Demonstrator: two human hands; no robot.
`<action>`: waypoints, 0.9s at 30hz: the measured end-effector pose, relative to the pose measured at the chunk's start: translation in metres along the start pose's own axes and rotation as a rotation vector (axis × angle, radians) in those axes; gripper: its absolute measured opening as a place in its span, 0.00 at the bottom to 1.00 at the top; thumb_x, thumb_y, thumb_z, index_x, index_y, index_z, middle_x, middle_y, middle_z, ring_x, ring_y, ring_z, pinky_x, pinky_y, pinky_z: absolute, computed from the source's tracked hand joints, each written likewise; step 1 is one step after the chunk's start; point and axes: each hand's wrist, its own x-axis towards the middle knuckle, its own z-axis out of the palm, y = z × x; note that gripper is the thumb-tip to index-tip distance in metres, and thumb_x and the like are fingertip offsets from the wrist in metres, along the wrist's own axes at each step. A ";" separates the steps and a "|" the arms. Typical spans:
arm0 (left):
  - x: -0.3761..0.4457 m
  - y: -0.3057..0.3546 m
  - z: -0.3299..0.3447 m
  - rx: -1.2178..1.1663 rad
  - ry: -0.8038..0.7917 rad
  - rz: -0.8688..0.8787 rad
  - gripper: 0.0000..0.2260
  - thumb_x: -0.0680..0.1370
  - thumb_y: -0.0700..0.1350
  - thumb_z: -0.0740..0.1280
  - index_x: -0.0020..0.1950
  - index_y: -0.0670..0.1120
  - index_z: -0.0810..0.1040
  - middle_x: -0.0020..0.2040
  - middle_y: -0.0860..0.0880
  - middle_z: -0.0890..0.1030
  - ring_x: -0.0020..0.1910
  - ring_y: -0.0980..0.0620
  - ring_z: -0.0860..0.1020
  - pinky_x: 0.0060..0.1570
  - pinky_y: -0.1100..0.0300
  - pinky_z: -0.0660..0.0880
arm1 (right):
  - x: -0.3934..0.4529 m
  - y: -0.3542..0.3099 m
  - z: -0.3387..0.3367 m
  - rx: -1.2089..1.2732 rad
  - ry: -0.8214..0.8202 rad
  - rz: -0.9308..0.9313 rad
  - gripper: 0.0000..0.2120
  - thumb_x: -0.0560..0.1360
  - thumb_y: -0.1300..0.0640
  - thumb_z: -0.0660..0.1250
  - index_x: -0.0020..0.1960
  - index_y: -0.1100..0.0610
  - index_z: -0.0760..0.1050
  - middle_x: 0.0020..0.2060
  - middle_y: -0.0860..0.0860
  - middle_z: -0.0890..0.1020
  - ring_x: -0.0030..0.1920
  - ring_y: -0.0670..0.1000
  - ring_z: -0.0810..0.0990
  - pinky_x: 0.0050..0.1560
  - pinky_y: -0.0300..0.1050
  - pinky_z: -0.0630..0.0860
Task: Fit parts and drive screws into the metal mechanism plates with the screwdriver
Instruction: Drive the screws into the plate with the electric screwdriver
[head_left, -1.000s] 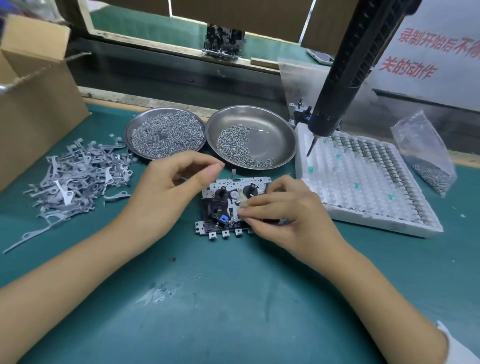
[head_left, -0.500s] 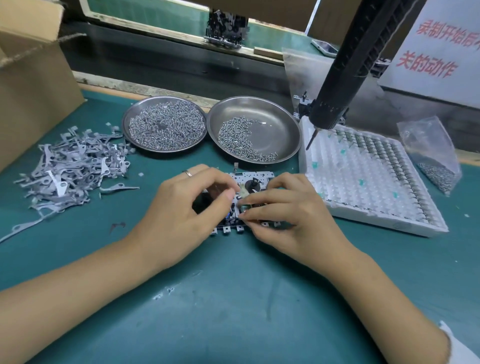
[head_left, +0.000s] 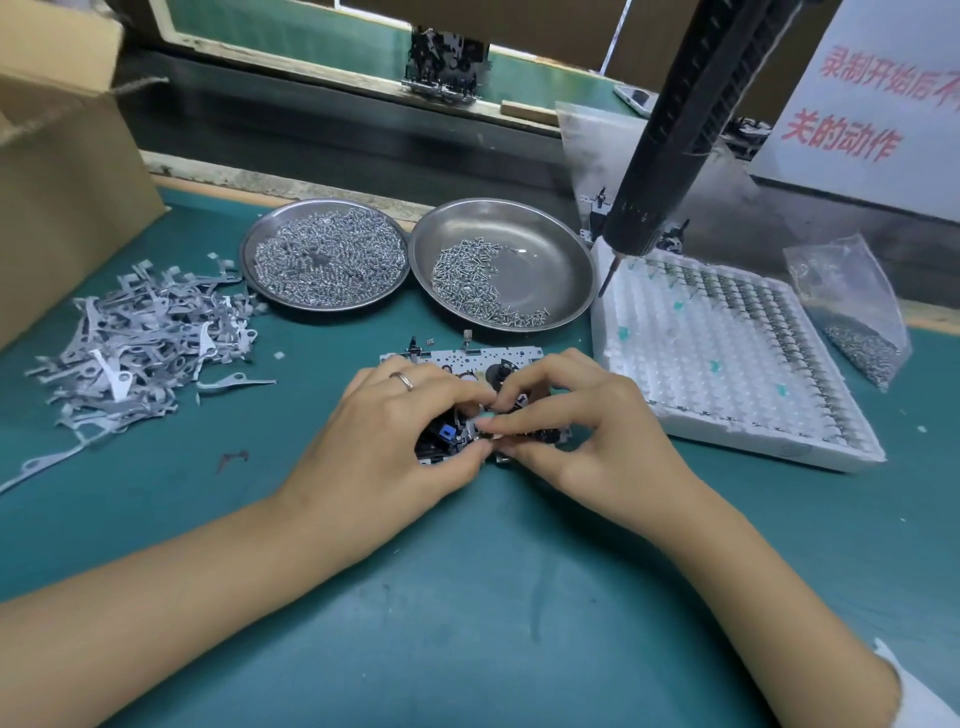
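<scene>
A metal mechanism plate (head_left: 467, 359) with black and blue parts lies flat on the green mat in the middle. My left hand (head_left: 384, 436) covers its left half, fingers curled, thumb and fingertips pinching at the plate's centre. My right hand (head_left: 587, 431) meets it from the right, fingertips pinching a small part on the plate. What sits between the fingertips is too small to make out. The black electric screwdriver (head_left: 675, 130) hangs free above the white tray, held by neither hand.
Two steel dishes stand behind the plate: the left dish (head_left: 249, 260) full of small springs, the right dish (head_left: 566, 249) with screws. A heap of grey metal levers (head_left: 140, 343) lies left. A white foam tray (head_left: 727, 364), a bag of parts (head_left: 857, 312) and a cardboard box (head_left: 62, 182) border the mat.
My left hand came down from above the plate onto its left half and closed in against my right fingertips. The right hand stayed on the plate.
</scene>
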 end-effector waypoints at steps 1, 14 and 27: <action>0.000 0.000 0.000 -0.005 -0.006 0.001 0.14 0.69 0.49 0.69 0.53 0.50 0.82 0.48 0.56 0.81 0.52 0.52 0.76 0.56 0.54 0.68 | 0.000 -0.001 0.000 0.005 -0.003 0.008 0.09 0.67 0.66 0.76 0.46 0.56 0.85 0.43 0.50 0.80 0.43 0.50 0.73 0.46 0.38 0.68; 0.003 -0.001 0.000 -0.121 0.026 -0.017 0.10 0.67 0.50 0.71 0.47 0.53 0.84 0.43 0.59 0.81 0.49 0.52 0.76 0.58 0.51 0.71 | 0.087 -0.031 -0.087 0.189 0.805 0.022 0.37 0.74 0.54 0.69 0.73 0.63 0.51 0.64 0.57 0.71 0.59 0.51 0.75 0.59 0.42 0.73; 0.004 0.000 0.003 -0.163 0.090 -0.026 0.10 0.65 0.49 0.72 0.44 0.49 0.85 0.40 0.60 0.79 0.45 0.49 0.77 0.53 0.49 0.72 | 0.068 -0.072 -0.011 0.837 0.764 -0.072 0.08 0.73 0.55 0.67 0.45 0.58 0.69 0.25 0.53 0.73 0.21 0.51 0.72 0.26 0.41 0.70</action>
